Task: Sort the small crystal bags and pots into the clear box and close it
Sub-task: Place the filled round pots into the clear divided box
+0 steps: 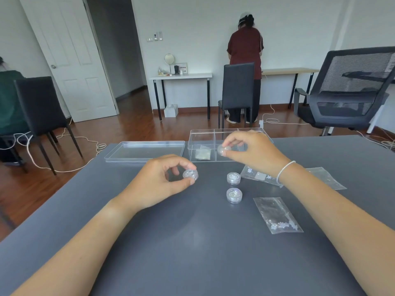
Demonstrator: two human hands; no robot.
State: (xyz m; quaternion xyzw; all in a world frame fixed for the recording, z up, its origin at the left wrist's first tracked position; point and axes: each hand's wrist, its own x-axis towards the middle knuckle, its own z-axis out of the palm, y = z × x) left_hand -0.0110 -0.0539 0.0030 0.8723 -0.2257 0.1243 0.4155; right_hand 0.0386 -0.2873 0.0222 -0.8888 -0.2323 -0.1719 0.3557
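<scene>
- Grey tabletop (192,242) fills the near view, with wooden floor, a white door and another person standing at a far desk beyond it.
- My left hand (162,182) hovers just above the table, left of centre, thumb and fingertips (191,182) pinched on a small round clear pot (190,174) with a glittery, pale content.
- My right hand (254,152) is raised at the near edge of the clear box (202,133), thumb and forefinger clamped on a second pot (224,149) of the same kind, held in front of the box's middle compartment.
- That box sits at the far middle of the table, open, split by clear dividers into compartments; a small pale bag (202,154) lies in its left one.
- Its lid (145,151), a shallow clear tray, lies flat just left of the box.
- Two more pots stand on the table between my hands: one farther (233,178), one nearer (234,195), both clear and short with sparkling fill.
- A clear bag (277,214) with tiny crystals bunched at its near end lies to the right of the nearer pot.
- Another crystal bag (259,175) lies partly under my right wrist, and a third (327,178) shows right of my forearm.
</scene>
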